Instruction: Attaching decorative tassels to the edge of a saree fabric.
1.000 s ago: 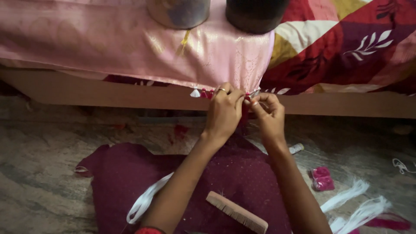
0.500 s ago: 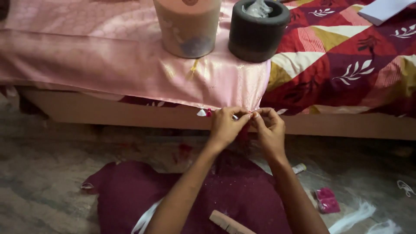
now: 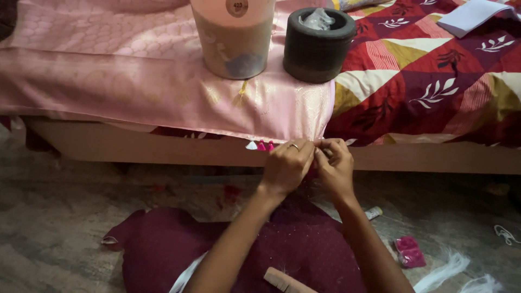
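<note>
Head view: the left hand (image 3: pixel 286 165) and right hand (image 3: pixel 335 165) meet at the hanging edge of the pink fabric (image 3: pixel 163 92) draped over the bed (image 3: pixel 434 157), beside small tassels (image 3: pixel 260 145). Both grips are pinched shut on that hem. The cloth appears light, soft and slippery; best held at the hem. A beige tub (image 3: pixel 234 40) and dark pot (image 3: pixel 317 46) rest on it.

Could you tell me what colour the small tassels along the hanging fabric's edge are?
One white, the others pink, on the small tassels; the head view shows them.
</note>
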